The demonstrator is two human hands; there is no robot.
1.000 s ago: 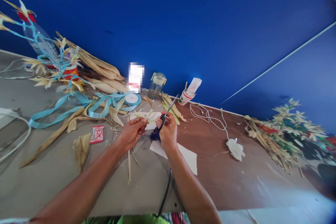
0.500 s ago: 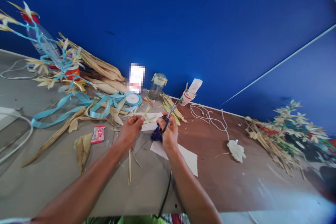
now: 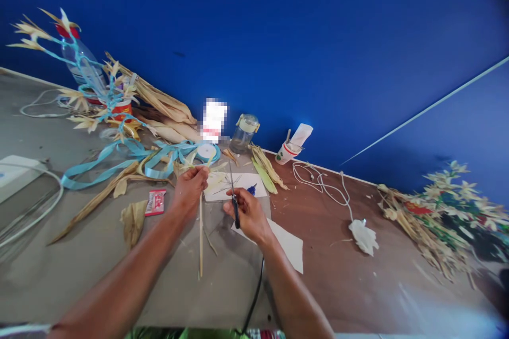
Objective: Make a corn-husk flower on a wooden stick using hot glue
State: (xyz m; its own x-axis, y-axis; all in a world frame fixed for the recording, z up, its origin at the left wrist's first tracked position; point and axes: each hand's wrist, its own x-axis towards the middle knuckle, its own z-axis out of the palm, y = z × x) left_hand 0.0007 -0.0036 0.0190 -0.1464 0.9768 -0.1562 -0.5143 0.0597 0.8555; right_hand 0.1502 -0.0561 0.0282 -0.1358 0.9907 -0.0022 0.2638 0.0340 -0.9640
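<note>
My left hand (image 3: 192, 188) is closed in a pinch on a small pale corn husk piece (image 3: 211, 159), whose tip sticks up past the fingers. To its right, my right hand (image 3: 248, 214) grips a pair of scissors (image 3: 234, 204) by the dark handles, with the blades pointing up and away from me. Behind the right hand, a white sheet (image 3: 254, 183) carries thin scraps and a dark blue thing (image 3: 252, 189), mostly hidden. A second white sheet (image 3: 292, 246) lies under my right wrist. Below the left hand lies a narrow husk strip (image 3: 201, 249).
Light blue ribbon (image 3: 95, 172) trails to a spool (image 3: 207, 152). A lidded jar (image 3: 245, 132), a paper cup (image 3: 285, 153) and husk bundles (image 3: 159, 96) stand or lie along the wall. A red packet (image 3: 155, 202) is at left, a white cable (image 3: 330, 185) and husk flowers (image 3: 453, 190) at right.
The scissors have swung from pointing up-right to nearly straight away, and the right hand has moved left and lower. The left hand has drawn slightly away from the white sheet. The view has shifted a little.
</note>
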